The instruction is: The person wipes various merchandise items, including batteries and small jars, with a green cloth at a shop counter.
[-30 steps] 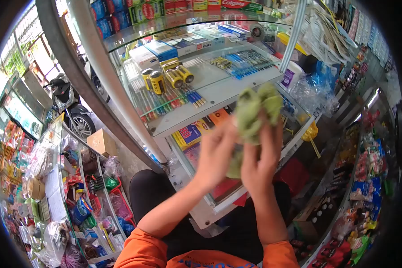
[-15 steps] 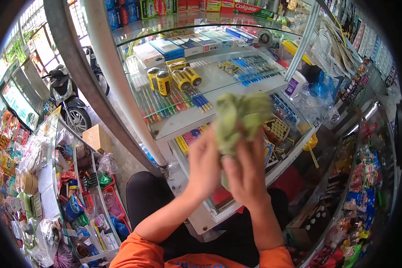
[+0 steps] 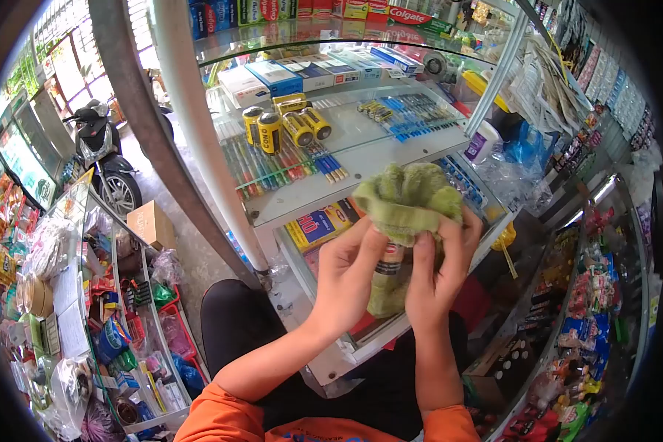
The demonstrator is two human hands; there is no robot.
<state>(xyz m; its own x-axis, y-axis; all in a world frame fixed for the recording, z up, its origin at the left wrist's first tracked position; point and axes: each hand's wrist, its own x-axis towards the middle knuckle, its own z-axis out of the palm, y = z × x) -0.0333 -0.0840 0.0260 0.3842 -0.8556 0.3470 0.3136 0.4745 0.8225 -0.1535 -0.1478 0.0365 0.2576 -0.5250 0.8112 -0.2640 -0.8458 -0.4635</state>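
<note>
A crumpled green cloth (image 3: 412, 195) is bunched up in front of me, above the lower shelf of the glass case. My left hand (image 3: 344, 276) is closed at its left side, the thumb pressed against it. On the right, my right hand (image 3: 442, 269) pinches the cloth, thumb in front and fingers curled around the far side. Between the hands, partly wrapped by the cloth, shows a small cylinder (image 3: 390, 259) with beige, red and dark bands; it looks like a battery. Yellow-and-black batteries (image 3: 270, 132) stand and lie on the glass shelf beyond.
Pens (image 3: 412, 116) lie in rows on the glass shelf (image 3: 331, 158), with flat boxes (image 3: 272, 76) behind. A yellow-and-blue box (image 3: 320, 226) sits in the lower compartment. A white post (image 3: 199, 140) rises at left. Packed display cases flank both sides; a motorbike (image 3: 103, 158) stands outside.
The cloth was blurred and raised between both hands; now it is steadier, turned and opened at the top, and the banded cylinder shows between the hands. The view has shifted slightly.
</note>
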